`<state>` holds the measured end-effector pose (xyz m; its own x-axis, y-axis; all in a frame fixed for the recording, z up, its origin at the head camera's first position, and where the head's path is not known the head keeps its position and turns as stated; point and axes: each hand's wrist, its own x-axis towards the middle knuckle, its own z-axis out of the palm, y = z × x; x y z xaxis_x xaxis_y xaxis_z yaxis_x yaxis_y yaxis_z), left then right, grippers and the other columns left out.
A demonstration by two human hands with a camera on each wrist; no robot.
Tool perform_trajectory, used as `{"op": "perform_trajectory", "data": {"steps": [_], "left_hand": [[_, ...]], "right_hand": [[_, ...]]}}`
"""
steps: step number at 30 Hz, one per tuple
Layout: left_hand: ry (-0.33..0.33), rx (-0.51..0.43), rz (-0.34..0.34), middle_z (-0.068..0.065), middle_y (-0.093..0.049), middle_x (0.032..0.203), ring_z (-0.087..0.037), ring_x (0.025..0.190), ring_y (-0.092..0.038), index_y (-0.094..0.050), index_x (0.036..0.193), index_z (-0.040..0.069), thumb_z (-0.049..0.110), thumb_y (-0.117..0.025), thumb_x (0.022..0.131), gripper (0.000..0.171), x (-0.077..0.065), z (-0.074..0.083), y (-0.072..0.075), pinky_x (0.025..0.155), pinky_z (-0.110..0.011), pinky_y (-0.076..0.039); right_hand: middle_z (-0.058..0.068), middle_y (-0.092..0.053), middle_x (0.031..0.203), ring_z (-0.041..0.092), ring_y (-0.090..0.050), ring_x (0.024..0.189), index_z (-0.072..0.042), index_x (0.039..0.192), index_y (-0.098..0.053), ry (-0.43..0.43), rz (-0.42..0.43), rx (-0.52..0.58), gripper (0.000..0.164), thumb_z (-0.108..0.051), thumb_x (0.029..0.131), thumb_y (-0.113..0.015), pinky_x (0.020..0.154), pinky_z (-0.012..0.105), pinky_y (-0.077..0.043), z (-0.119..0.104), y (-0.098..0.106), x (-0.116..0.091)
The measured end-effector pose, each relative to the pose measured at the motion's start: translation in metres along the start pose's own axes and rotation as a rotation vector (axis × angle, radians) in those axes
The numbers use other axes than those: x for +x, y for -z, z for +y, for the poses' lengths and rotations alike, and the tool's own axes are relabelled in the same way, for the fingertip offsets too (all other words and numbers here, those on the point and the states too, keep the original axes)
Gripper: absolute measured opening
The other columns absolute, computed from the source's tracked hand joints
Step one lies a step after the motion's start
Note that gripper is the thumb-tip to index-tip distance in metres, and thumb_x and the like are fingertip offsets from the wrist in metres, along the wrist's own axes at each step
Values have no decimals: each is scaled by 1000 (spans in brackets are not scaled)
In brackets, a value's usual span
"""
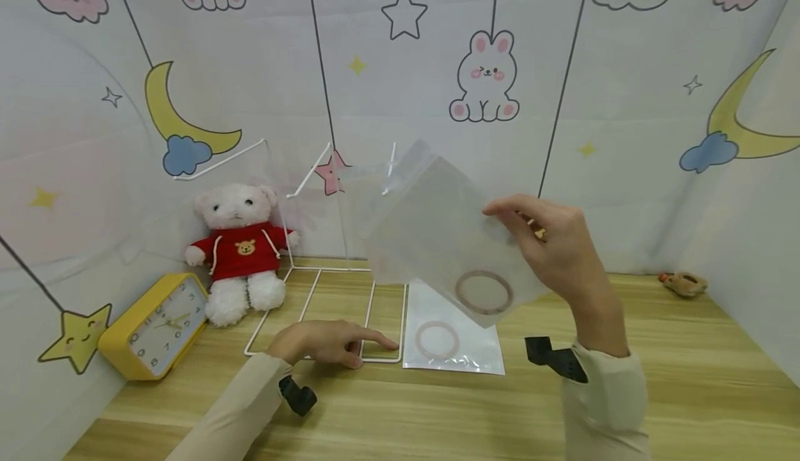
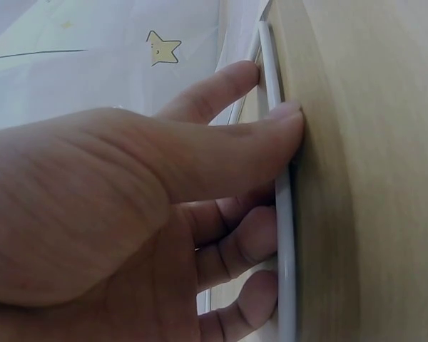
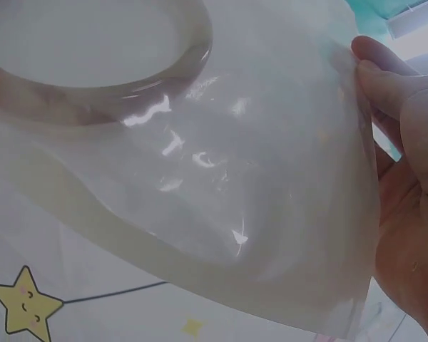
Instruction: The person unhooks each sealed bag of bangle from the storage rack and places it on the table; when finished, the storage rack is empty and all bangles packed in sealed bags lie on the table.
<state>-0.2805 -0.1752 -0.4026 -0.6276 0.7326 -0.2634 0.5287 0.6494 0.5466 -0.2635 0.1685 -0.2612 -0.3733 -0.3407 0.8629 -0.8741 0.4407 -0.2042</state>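
Observation:
My right hand [image 1: 556, 246] pinches a clear zip bag [image 1: 431, 218] by its edge and holds it up, tilted, above the wood table. Inside the bag, near its lower corner, sits a brownish bangle [image 3: 100, 107]. My left hand [image 1: 325, 341] is low at the front of a white wire rack [image 1: 382, 361]. Its thumb and fingers pinch the rack's front bar [image 2: 286, 278], while the index finger reaches along it. Beside the rack, a second clear bag [image 1: 481, 353] lies flat with a pale pink bangle [image 1: 420, 341] in it.
A white teddy bear [image 1: 245, 253] in a red hoodie sits at the rack's left, behind a yellow alarm clock [image 1: 169, 322]. A small brown toy [image 1: 684, 284] lies at the far right. A printed cloth [image 1: 400, 86] hangs behind the table.

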Motion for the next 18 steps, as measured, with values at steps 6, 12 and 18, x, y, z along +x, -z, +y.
{"op": "perform_trajectory", "data": {"steps": [6, 12, 18], "left_hand": [[-4, -1, -3, 5, -55, 74, -5, 69, -50, -56, 142, 24, 1, -65, 93, 54, 1, -1, 0, 65, -23, -43], [3, 0, -9, 5, -54, 74, -4, 69, -50, -56, 142, 25, 2, -65, 94, 54, 2, -3, 0, 65, -23, -43], [-4, -1, -7, 4, -55, 74, -5, 69, -50, -56, 142, 24, 1, -65, 93, 54, 1, -2, 0, 65, -23, -43]], "right_hand": [[1, -74, 95, 5, -61, 78, -5, 100, -76, 2, 3, 5, 22, 11, 88, -68, 68, 14, -46, -4, 4, 0], [2, -75, 96, 5, -61, 78, -4, 101, -76, 13, -5, 16, 22, 11, 88, -67, 67, 15, -47, -6, 4, 1], [2, -75, 97, 4, -62, 80, -4, 101, -76, 32, 3, 17, 24, 13, 87, -68, 68, 15, -47, -6, 4, 0]]}}
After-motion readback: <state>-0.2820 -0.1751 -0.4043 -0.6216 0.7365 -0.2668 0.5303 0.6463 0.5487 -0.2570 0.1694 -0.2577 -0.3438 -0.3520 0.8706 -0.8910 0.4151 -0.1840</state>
